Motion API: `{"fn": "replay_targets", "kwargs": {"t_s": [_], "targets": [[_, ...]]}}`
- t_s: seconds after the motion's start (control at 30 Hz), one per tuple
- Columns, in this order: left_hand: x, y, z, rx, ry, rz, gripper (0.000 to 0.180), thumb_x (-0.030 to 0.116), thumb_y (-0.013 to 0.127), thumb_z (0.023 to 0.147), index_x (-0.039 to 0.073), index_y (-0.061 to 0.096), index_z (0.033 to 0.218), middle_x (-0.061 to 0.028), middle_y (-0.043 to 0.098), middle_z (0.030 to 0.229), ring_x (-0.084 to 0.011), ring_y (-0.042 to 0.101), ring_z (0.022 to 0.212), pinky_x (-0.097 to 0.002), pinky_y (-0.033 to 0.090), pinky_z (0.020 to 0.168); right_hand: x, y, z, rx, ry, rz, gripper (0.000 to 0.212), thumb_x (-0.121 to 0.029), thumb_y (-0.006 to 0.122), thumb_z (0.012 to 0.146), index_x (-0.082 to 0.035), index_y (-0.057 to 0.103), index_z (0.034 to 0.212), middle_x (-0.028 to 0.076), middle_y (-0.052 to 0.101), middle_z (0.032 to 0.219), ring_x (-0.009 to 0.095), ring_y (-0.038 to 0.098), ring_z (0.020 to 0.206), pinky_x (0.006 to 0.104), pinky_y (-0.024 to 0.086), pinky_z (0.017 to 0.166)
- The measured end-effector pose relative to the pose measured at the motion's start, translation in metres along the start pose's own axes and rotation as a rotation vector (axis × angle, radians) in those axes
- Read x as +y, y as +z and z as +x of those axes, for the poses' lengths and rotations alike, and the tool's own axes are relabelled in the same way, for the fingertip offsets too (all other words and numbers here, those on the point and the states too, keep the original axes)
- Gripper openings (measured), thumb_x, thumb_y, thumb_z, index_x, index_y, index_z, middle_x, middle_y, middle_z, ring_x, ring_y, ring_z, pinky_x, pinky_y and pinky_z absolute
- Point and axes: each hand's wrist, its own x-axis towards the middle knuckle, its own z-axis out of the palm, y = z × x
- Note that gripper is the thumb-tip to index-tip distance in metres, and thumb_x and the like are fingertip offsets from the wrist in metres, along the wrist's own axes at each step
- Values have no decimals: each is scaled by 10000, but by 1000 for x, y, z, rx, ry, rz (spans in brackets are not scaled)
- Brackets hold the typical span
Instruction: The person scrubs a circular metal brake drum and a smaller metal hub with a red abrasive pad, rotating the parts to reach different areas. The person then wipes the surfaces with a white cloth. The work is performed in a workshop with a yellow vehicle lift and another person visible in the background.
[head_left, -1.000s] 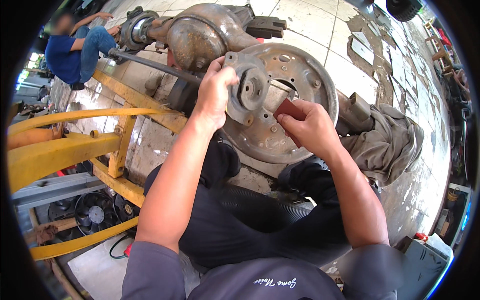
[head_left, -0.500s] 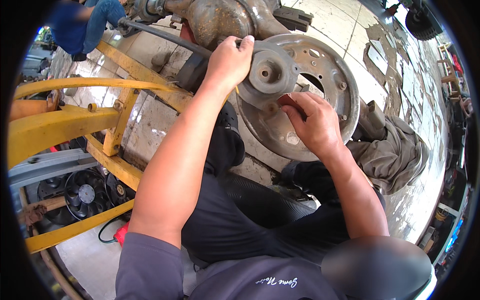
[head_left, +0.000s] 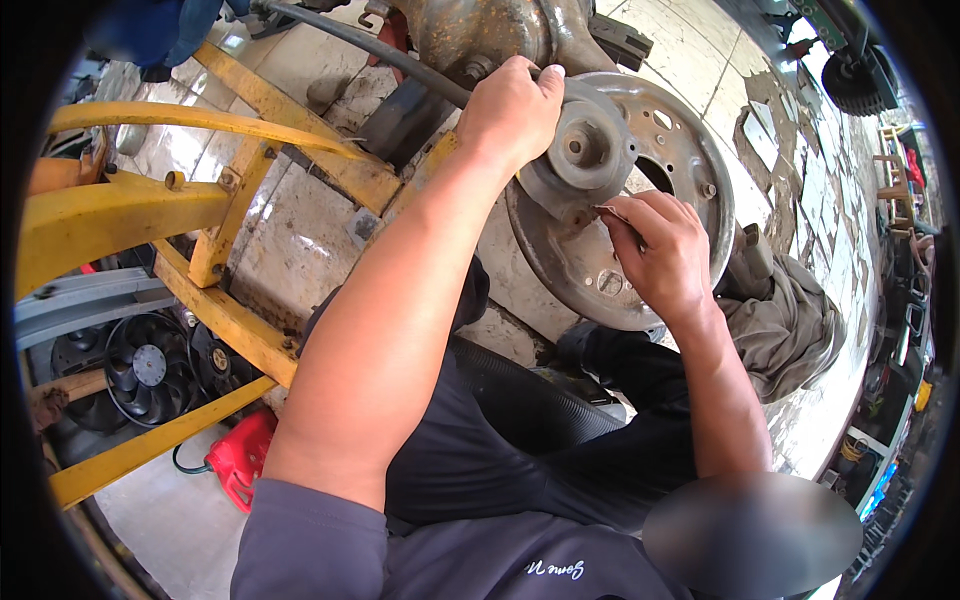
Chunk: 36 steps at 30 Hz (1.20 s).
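Note:
A grey round metal part (head_left: pixel 583 148) with a raised, stepped centre and a bolt-like middle lies over a large worn metal backing plate (head_left: pixel 688 112). My left hand (head_left: pixel 512 112) grips the far left edge of the round part, thumb up, with most of its fingers hidden behind it. Between the thumb and fingers of my right hand (head_left: pixel 662 248) is a small folded reddish-brown sheet, looking like sandpaper (head_left: pixel 609 211). It is at the near edge of the round part, above the backing plate's face; whether it touches is unclear.
A rusty axle housing (head_left: pixel 480 35) lies beyond, with a dark rod (head_left: pixel 370 45) running to the left. A yellow metal frame (head_left: pixel 130 232) fills the left, near fans (head_left: pixel 150 366) and a red container (head_left: pixel 240 455). Crumpled grey cloth (head_left: pixel 785 330) lies at right.
The view has shifted, so the parts and both hands appear farther right. My left hand stays on the round part; the sandpaper-like sheet is now seen more edge-on in my right hand.

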Motion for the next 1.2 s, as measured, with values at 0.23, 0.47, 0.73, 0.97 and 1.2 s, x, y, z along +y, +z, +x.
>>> {"fn": "replay_targets", "kwargs": {"t_s": [0.23, 0.47, 0.73, 0.97, 1.2], "targets": [[3, 4, 0, 30, 14, 12, 532, 462, 495, 1035, -6, 634, 1246, -260, 692, 1201, -429, 647, 1160, -513, 508, 987, -9, 12, 6, 14, -53, 27, 238, -52, 758, 779, -122, 725, 1004, 39, 672, 869, 254, 663, 819, 398, 496, 737], [1, 3, 4, 23, -3, 37, 527, 463, 492, 1035, 1, 634, 1247, -255, 690, 1211, -430, 646, 1161, -513, 508, 987, -9, 6, -2, 49, 56, 136, 138, -77, 756, 827, -98, 711, 956, 68, 648, 804, 299, 659, 769, 420, 515, 684], [-2, 2, 2, 54, 20, 39, 533, 465, 493, 1033, -2, 632, 1249, -255, 691, 1209, -434, 639, 1173, -513, 497, 1000, -12, -2, 4, -112, 156, 143, 123, -83, 739, 847, -80, 713, 967, 102, 658, 810, 335, 669, 784, 444, 528, 704], [1, 3, 1, 50, 23, 25, 533, 467, 497, 1030, -3, 634, 1241, -262, 688, 1214, -435, 639, 1170, -510, 497, 1000, -14, 13, 7, 18, 79, 137, 112, -83, 737, 842, -83, 721, 953, 105, 664, 815, 338, 671, 765, 459, 532, 680], [3, 2, 0, 32, 25, 28, 603, 464, 505, 1036, -85, 611, 1263, -317, 678, 1186, -439, 633, 1177, -457, 481, 1020, -18, 2, 4, 10, 125, 117, 116, -73, 735, 830, -88, 709, 942, 92, 657, 808, 320, 667, 767, 442, 536, 694]]}}
